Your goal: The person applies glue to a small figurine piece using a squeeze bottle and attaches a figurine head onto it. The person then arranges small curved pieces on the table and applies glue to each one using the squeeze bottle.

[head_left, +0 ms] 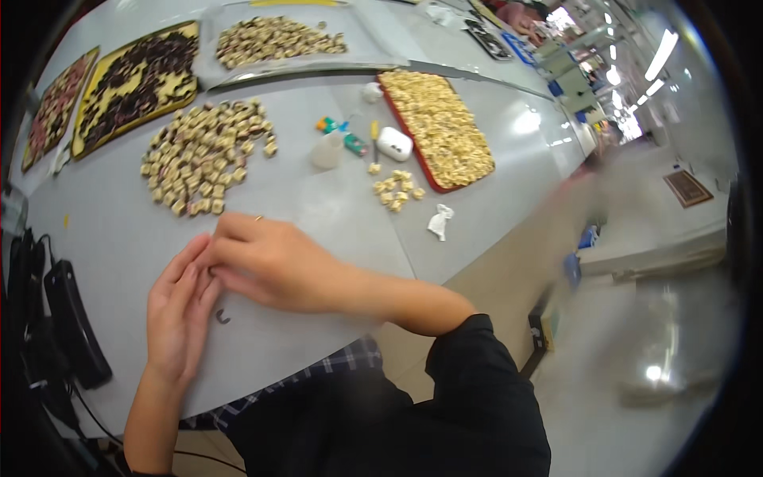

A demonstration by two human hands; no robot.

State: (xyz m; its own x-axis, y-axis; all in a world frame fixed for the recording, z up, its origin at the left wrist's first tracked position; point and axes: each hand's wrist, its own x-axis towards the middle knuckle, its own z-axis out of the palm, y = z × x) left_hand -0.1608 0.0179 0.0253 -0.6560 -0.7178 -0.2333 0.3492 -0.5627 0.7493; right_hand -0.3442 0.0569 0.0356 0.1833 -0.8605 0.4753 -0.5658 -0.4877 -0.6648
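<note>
My left hand (176,314) and my right hand (274,262) meet above the grey table, fingertips together. The right thumb and fingers are pinched against the bent left fingers. Whatever lies between them is hidden. Beside my left hand, a small dark C-shaped piece (222,316) lies on the table. Just beyond my hands spreads a loose pile of small cream-and-dark block-shaped parts (203,155). To the right is a smaller group of cream block-shaped parts (395,191).
A red tray (407,126) full of cream parts stands at right. A lined tray (381,62) and a yellow tray (107,99) with dark pieces lie at the back. Nearby are a white case (395,144), crumpled tissue (439,222), a translucent cup (327,151) and a black device (78,322).
</note>
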